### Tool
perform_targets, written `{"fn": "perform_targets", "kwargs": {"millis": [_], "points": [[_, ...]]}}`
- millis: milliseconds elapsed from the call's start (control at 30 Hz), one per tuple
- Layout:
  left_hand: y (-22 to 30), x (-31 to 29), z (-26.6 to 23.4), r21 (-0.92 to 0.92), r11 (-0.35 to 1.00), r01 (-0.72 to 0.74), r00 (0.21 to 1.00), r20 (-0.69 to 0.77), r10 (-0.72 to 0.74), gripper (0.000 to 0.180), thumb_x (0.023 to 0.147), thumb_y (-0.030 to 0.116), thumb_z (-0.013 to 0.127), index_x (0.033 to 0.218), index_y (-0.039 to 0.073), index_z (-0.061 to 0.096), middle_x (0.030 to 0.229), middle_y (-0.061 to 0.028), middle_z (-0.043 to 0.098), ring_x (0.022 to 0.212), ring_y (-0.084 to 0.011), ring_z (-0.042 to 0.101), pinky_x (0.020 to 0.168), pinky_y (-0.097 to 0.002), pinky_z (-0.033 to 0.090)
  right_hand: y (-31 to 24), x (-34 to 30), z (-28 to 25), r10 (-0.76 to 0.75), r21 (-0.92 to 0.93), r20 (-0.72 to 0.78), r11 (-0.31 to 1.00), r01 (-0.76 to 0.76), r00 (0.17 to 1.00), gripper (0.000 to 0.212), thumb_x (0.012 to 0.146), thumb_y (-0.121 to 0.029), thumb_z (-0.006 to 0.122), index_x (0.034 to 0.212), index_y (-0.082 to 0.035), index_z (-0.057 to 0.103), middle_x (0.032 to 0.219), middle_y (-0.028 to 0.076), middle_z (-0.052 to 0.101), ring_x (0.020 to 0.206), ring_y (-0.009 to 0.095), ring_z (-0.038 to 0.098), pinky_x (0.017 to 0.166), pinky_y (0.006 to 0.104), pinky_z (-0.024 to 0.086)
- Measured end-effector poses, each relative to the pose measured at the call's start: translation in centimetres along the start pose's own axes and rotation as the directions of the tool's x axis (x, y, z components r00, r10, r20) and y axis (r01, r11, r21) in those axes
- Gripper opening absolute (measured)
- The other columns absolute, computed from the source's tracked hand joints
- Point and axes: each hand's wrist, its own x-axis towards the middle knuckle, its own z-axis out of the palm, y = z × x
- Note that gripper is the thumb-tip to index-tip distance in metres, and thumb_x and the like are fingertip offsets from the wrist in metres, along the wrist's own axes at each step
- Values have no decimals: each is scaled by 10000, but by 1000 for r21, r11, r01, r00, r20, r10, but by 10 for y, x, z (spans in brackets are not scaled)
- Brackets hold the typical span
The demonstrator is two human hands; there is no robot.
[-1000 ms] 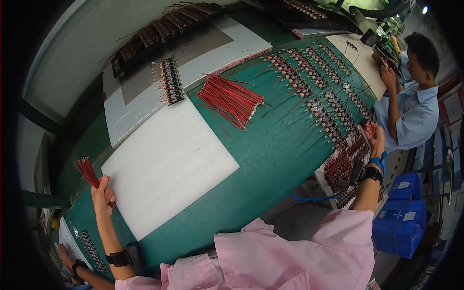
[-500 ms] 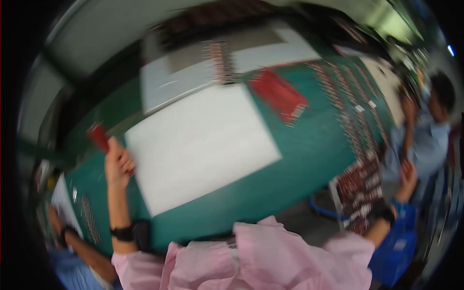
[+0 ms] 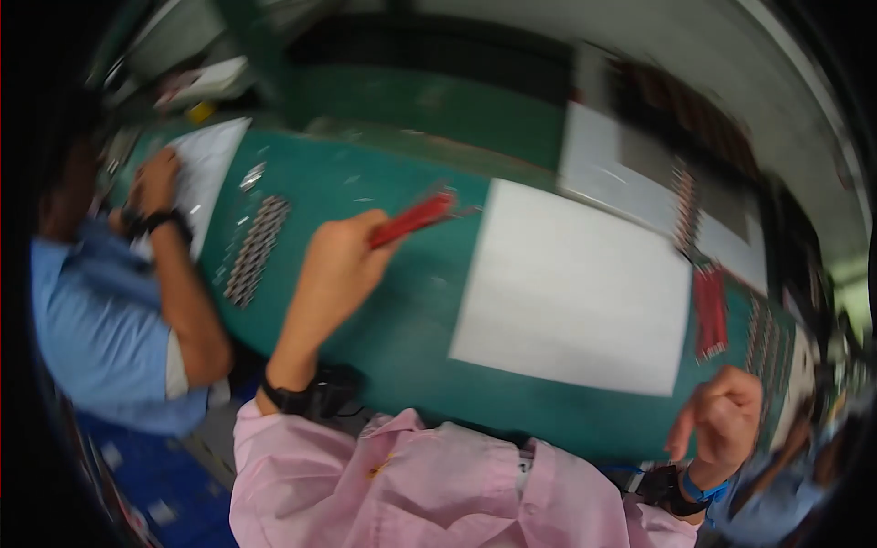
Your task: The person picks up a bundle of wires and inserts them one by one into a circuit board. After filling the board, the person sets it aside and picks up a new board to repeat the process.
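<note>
My left hand (image 3: 343,260) is closed round a bundle of short red wires (image 3: 416,219), raised above the green table left of a white sheet (image 3: 575,288). Thin ends stick out of the bundle at its far end, blurred by motion. Off the sheet's near right corner, by the table edge, my right hand (image 3: 726,416) hangs with loosely bent fingers, somewhat apart, and nothing visible in them. Another red wire bundle (image 3: 710,310) lies just beyond the sheet's right side.
The green table (image 3: 393,393) carries a row of small dark-and-silver parts (image 3: 258,251) on the left and similar rows (image 3: 763,342) at far right. A co-worker in blue (image 3: 119,320) leans over white paper (image 3: 212,169) at left. Another person (image 3: 795,479) is at right.
The view has swung left, so the sheet now appears further right. My left hand still grips the red wires, turned rightward; my right hand has come up from the parts at right to the table edge.
</note>
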Motion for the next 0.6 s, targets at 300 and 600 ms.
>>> {"fn": "perform_targets", "kwargs": {"millis": [300, 600], "points": [[-104, 7, -78, 462, 774, 434, 864, -458, -211, 200, 685, 165, 614, 741, -19, 563, 651, -213, 532, 633, -352, 537, 553, -398, 398, 57, 127, 78, 406, -213, 332, 912, -352, 851, 186, 781, -151, 476, 651, -20, 450, 537, 108, 529, 377, 151, 501, 360, 231, 399], [-120, -45, -83, 496, 616, 612, 777, -519, -355, 202, 699, 200, 593, 718, 3, 554, 728, -203, 559, 716, -354, 541, 619, -431, 423, 79, 138, 110, 489, -402, 535, 865, -302, 689, 157, 775, -134, 489, 663, -24, 502, 555, 57, 535, 409, 98, 498, 399, 197, 382]]}}
